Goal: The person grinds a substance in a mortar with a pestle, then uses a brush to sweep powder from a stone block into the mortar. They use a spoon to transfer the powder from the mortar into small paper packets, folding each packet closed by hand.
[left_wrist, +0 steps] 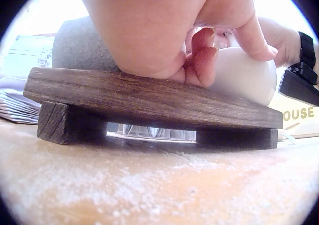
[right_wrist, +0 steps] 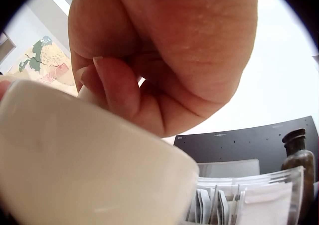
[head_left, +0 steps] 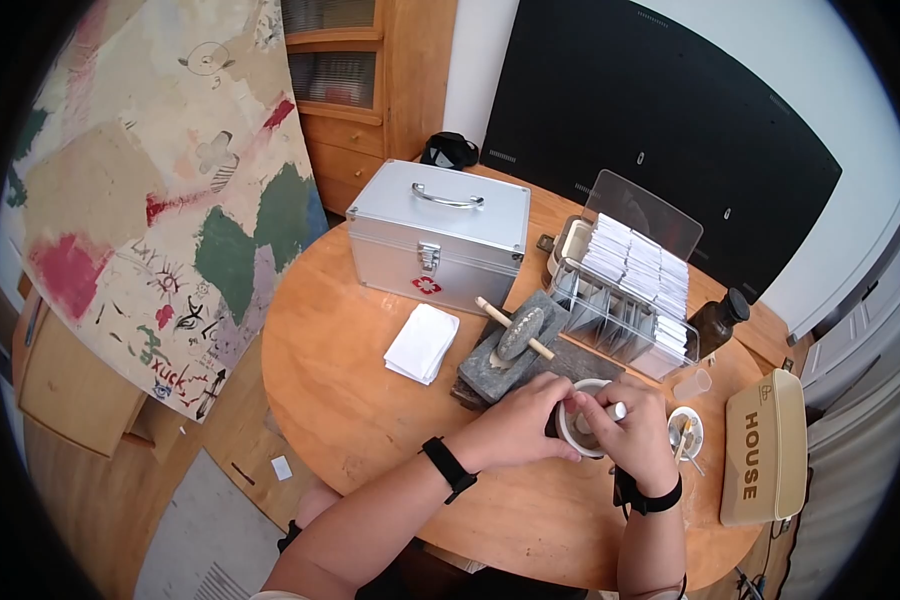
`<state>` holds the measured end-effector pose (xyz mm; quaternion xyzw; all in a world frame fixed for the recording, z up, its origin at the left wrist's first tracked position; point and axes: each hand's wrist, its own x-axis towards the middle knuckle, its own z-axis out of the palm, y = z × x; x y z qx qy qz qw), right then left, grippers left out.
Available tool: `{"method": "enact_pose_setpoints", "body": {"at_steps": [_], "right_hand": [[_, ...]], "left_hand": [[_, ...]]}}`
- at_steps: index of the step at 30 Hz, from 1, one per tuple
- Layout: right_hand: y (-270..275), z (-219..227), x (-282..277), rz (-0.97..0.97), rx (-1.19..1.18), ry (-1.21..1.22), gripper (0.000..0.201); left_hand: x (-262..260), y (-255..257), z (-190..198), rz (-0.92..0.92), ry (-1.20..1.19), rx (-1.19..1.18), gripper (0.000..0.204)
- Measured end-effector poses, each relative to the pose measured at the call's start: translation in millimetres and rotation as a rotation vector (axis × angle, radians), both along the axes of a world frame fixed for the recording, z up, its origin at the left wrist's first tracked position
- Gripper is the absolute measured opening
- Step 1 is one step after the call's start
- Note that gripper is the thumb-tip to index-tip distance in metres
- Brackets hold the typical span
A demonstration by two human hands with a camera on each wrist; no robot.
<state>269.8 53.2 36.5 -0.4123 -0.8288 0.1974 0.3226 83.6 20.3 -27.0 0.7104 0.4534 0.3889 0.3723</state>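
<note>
A white mortar (left_wrist: 246, 78) stands at the right end of a dark wooden board on feet (left_wrist: 149, 98). My left hand (head_left: 520, 425) grips the mortar by its side and rim, some of its fingers curled against the wall. Over the mortar's mouth my right hand (head_left: 638, 425) holds a white pestle (head_left: 618, 411), whose end sticks out of the fist. The pestle's lower part is inside the mortar, and some pale material shows there in the head view. In the right wrist view the curled fingers (right_wrist: 119, 88) are right above the mortar's rim.
On the board's other end is a grey stone grinder (head_left: 505, 350) with a wooden-handled wheel. Around it are a stack of white papers (head_left: 422, 343), a silver case (head_left: 435, 235), a clear box of packets (head_left: 620, 320), a brown bottle (head_left: 715, 322), a small dish (head_left: 686, 425) and a HOUSE box (head_left: 765, 450).
</note>
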Motion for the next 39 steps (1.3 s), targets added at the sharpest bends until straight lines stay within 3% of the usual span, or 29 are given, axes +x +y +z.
{"method": "enact_pose_setpoints", "body": {"at_steps": [14,20,22,26,29,32,35,37,39], "right_hand": [[-2,7,4,0.029,-0.055,-0.025,0.021],[2,7,6,-0.066,0.039,-0.053,0.018],[0,9,4,0.062,-0.039,0.029,0.018],[1,7,8,0.071,-0.073,0.033,0.018],[3,7,11,-0.013,-0.14,-0.072,0.018],[4,3,10,-0.071,-0.015,-0.037,0.018],[3,6,6,-0.061,0.025,-0.014,0.019],[1,9,4,0.077,-0.003,0.046,0.019],[0,12,5,0.091,-0.043,0.024,0.02]], "left_hand": [[0,1,-1,-0.007,0.002,-0.003,0.068],[0,1,-1,-0.01,0.0,-0.003,0.065],[1,0,0,-0.007,-0.007,0.001,0.063],[1,-1,2,-0.001,-0.009,0.0,0.062],[0,-1,4,-0.011,-0.014,-0.024,0.062],[0,-1,4,-0.015,-0.013,-0.03,0.062],[0,0,2,-0.01,-0.012,-0.021,0.062],[1,0,1,-0.005,-0.01,-0.015,0.062],[1,0,0,0.0,-0.015,0.013,0.063]]}}
